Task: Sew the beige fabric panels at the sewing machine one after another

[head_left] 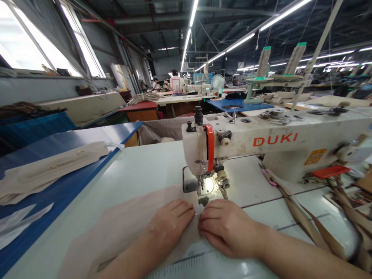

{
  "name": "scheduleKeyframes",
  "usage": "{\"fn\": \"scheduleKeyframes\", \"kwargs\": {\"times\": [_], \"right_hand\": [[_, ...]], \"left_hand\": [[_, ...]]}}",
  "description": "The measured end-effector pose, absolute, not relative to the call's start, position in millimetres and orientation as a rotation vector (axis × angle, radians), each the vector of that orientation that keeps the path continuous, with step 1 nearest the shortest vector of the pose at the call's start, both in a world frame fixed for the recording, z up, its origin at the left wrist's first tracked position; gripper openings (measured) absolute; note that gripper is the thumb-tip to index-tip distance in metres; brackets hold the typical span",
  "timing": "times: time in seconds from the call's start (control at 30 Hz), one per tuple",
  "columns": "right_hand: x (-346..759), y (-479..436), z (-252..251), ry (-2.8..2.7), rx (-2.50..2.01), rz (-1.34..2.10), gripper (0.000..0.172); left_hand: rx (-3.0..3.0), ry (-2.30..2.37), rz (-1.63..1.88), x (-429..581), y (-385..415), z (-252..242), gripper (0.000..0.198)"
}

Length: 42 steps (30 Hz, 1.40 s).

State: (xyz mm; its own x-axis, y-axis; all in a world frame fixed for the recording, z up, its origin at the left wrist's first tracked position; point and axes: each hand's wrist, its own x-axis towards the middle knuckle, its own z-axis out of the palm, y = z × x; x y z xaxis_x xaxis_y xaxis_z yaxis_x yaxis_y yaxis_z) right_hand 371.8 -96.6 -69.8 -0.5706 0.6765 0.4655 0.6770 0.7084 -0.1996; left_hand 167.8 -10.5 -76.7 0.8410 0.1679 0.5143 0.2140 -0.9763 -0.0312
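Observation:
A pale beige fabric piece [122,217] lies on the white sewing table, its right edge just in front of the needle of a sewing machine [238,135]. On that edge my left hand [173,223] is closed, fingers curled together over the cloth. My right hand [225,224] is closed at the same edge, thumb and fingers pinched together close to the left fingertips. Both hands are just before the lit presser foot [202,186]. What lies between the fingertips is mostly hidden.
Beige fabric pieces [55,166] lie on a blue table [87,174] at the left. Brown fabric strips [302,213] and pink-handled snips [270,180] are right of the needle. Thread cones [264,64] stand behind. A person [176,84] is farther back.

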Motion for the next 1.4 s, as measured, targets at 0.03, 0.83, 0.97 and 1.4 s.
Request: {"fn": "scheduleKeyframes", "kwargs": {"times": [0.03,0.83,0.97,1.4], "right_hand": [[372,-95,-69,-2.365,-1.081,-0.006,0.02],[380,-71,-62,-2.366,-1.54,-0.168,0.013],[381,-68,-62,-2.354,-1.612,-0.179,0.016],[381,-64,-63,-2.386,-1.625,-0.237,0.017]], "left_hand": [[-2.927,-0.304,-0.805,168,-11,-77,0.033],[-2.909,-0.43,-0.691,183,16,-90,0.036],[-2.944,-0.411,-0.728,189,26,-88,0.035],[-2.953,-0.388,-0.78,194,31,-85,0.038]]}}
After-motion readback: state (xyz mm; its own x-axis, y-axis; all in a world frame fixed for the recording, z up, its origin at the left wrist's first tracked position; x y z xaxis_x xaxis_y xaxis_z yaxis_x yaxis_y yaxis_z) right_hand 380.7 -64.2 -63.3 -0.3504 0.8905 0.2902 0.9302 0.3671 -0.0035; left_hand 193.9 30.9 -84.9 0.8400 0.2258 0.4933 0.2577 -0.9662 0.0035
